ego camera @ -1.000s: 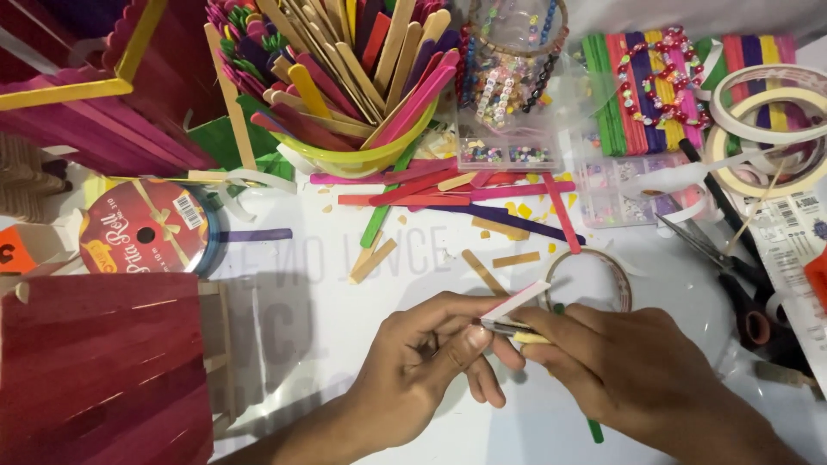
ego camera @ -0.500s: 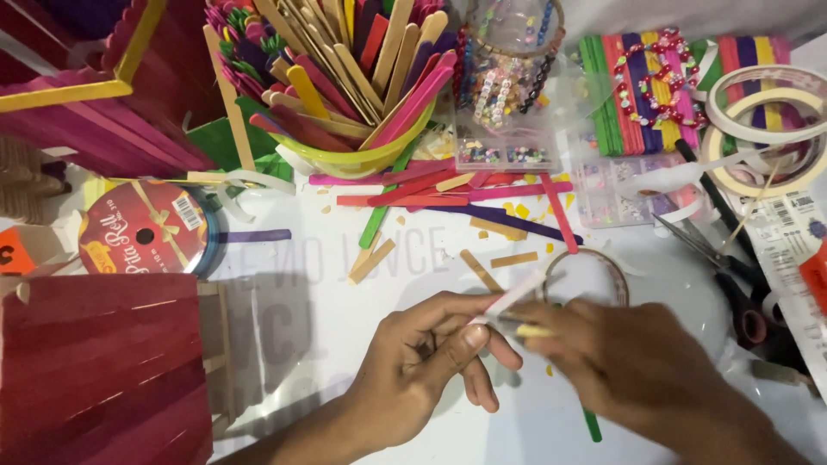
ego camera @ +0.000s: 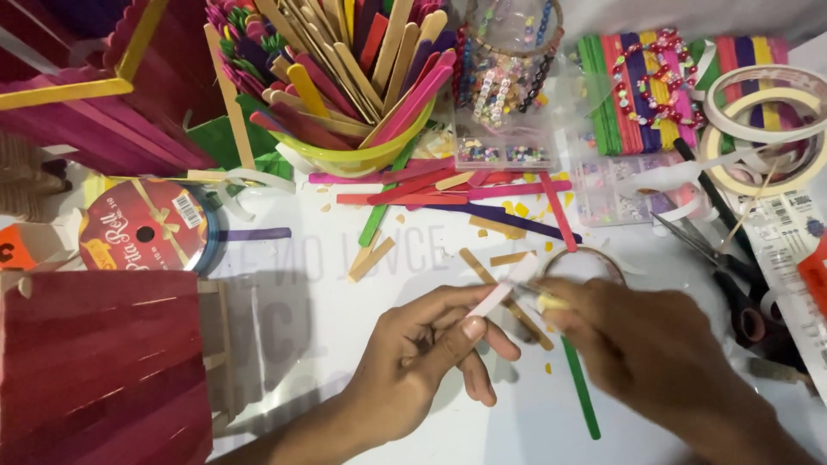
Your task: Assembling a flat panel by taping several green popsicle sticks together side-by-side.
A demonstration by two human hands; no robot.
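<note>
Pink craft stick (ego camera: 504,291) is being pinched at its lower end between the thumb and fingers of the left hand (ego camera: 422,349), low in the middle of the white table (ego camera: 327,344). It's tilted, with the upper end pointing up and to the right. That upper end is met by the right hand (ego camera: 637,344), whose fingers are curled in toward it; the right hand is motion-blurred, so whether the stick is actually gripped or just touched by it can't be told. A small yellowish bit (ego camera: 551,303) is seen at the right fingertips, too blurry to identify.

Just under the right hand a green stick (ego camera: 579,387) is laid flat on the table, running down toward the bottom edge. A roll of clear tape (ego camera: 586,258) is partly covered by the right hand. Further up, loose sticks (ego camera: 465,185) in red, pink, purple and plain wood are scattered around, plus little yellow scraps. A yellow-green bowl (ego camera: 362,159) stuffed with coloured sticks is parked at the top, with a clear box of beads (ego camera: 504,95) beside it. Black-handled scissors (ego camera: 732,284) are lying off to the right, near two rolls of white tape (ego camera: 762,129). On the left, a red ribbon spool (ego camera: 142,228) and a dark red stick-built panel (ego camera: 99,370) can be seen.
</note>
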